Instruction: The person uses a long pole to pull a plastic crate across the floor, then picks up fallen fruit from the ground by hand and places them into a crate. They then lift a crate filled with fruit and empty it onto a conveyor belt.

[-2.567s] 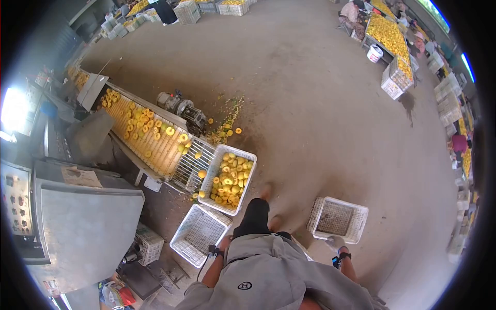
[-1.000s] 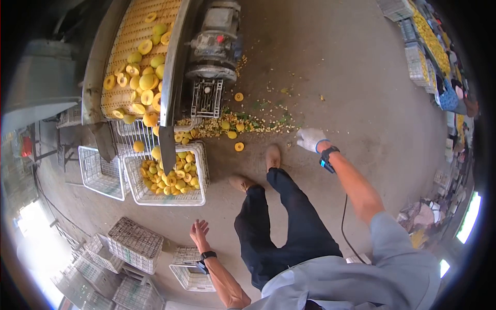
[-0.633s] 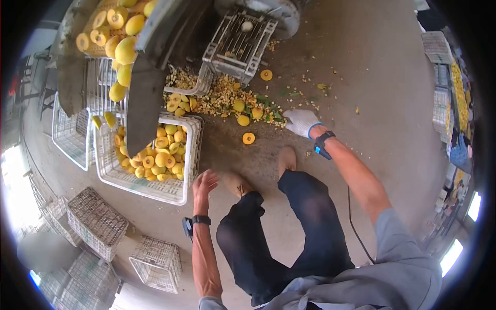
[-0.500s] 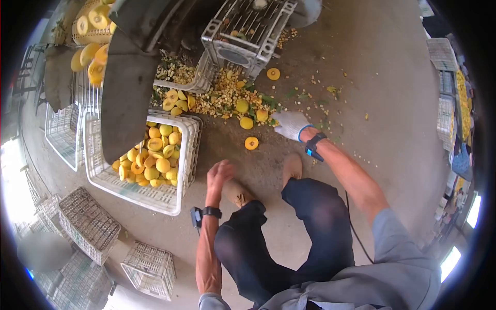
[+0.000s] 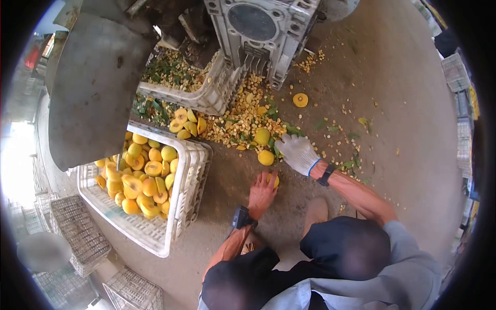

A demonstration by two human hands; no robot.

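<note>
My bare left hand point(image 5: 262, 195) is down at the floor, its fingers curled over a peach half point(image 5: 276, 180) that shows only at the edge. My right hand point(image 5: 300, 155), in a white knitted glove with a blue cuff, has its fingers bent over a peach at the edge of a spill of pits. The glove hides most of that fruit. Just left of the glove lie a yellow peach point(image 5: 262, 136) and a second yellow peach point(image 5: 265, 157). A white plastic crate point(image 5: 175, 206) full of peach halves point(image 5: 146, 187) stands to the left.
Scattered peach pits point(image 5: 235, 124) and leaves cover the floor ahead. A crate of pits point(image 5: 181, 95) sits beside a metal machine frame point(image 5: 253, 31). A grey metal sheet point(image 5: 98, 88) overhangs the peach crate. A loose peach half point(image 5: 300, 100) lies beyond the glove.
My left hand has moved forward and right, from beside my leg onto the peach half. My right hand now covers a peach that lay uncovered before. The view has shifted.
</note>
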